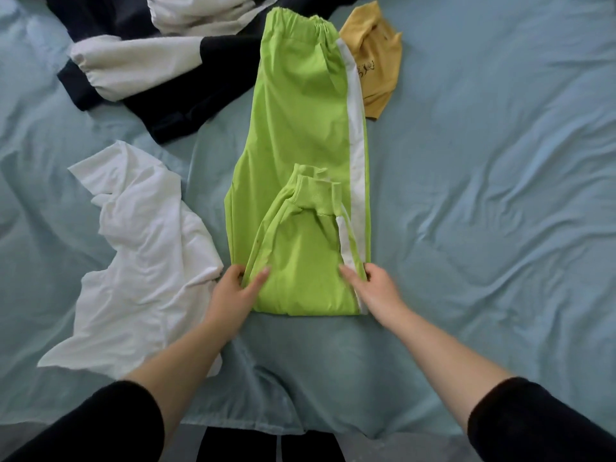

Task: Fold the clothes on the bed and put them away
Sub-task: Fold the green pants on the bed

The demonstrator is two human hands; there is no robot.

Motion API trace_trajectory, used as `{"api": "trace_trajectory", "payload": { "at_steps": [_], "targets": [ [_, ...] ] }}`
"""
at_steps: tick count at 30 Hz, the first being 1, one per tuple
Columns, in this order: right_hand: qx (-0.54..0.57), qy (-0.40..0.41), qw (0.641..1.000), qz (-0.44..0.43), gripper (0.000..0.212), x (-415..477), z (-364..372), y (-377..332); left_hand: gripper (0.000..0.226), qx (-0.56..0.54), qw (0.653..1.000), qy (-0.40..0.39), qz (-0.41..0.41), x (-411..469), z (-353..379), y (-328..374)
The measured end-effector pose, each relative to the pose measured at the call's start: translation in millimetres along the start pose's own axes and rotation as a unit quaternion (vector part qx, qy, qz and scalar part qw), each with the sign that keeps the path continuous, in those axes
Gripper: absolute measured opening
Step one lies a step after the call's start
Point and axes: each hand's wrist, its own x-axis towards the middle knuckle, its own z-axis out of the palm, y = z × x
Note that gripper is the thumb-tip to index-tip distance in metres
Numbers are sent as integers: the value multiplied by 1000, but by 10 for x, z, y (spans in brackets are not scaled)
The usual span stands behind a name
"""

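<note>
Left hand [233, 290], right hand [375, 288] pinch trousers' [300, 128] fold corners — bare sheet [500, 195] right.

Not much of the person in shot really, just two plain black sleeves, the left sleeve [83, 425] and the right sleeve [540, 425]. Both are a soft, matte, slightly fuzzy-looking fabric with a thick rounded edge at the cuff. They stop up near the elbow, so the forearms plus the left hand [233, 295] and right hand [376, 290] are bare. At the very bottom edge there's a bit of black legwear [240, 445] too, two dark legs with a thin paler gap between them, too cropped to say more.
</note>
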Motion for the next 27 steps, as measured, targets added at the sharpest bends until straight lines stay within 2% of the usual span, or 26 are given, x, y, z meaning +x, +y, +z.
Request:
{"api": "trace_trajectory", "payload": {
  "at_steps": [3, 7, 9, 11, 13, 15, 17, 19, 24, 26, 27],
  "targets": [
    [-25, 45, 997, -55, 18, -199, 87, 222, 29, 93, 995, 3, 30, -93, 51, -96],
    [-47, 42, 998, -28, 42, -392, 110, 462, 38, 142, 989, -16, 25, -280, 73, -301],
    [-32, 20, 999, -13, 44, -427, 100, 485, 45, 133, 990, -42, 13, -351, 59, -354],
    [8, 22, 1000, -10, 36, -388, 76, 410, 47, 102, 993, -52, 10, -332, 47, -296],
    [56, 47, 997, -17, 35, -286, 56, 237, 40, 52, 998, -31, 10, -229, 64, -134],
    [75, 69, 994, -36, 39, -149, 55, 32, 50, 20, 1000, -14, 11, -104, 119, 83],
    [63, 75, 994, -56, 37, -21, 81, -158, 58, 15, 1000, -13, 19, 17, 198, 262],
    [55, 79, 993, -66, 30, 72, 120, -253, 56, 23, 999, -10, 20, 102, 268, 337],
    [39, 65, 995, -61, 32, 14, 211, -155, 52, 37, 999, -24, -19, 16, 305, 127],
    [29, 68, 996, -48, 24, -44, 235, -112, 46, 49, 998, -18, -15, -41, 293, 122],
    [-8, 89, 994, -58, 19, -70, 240, -110, 45, 76, 997, 6, 11, -66, 287, 154]
  ]
}}
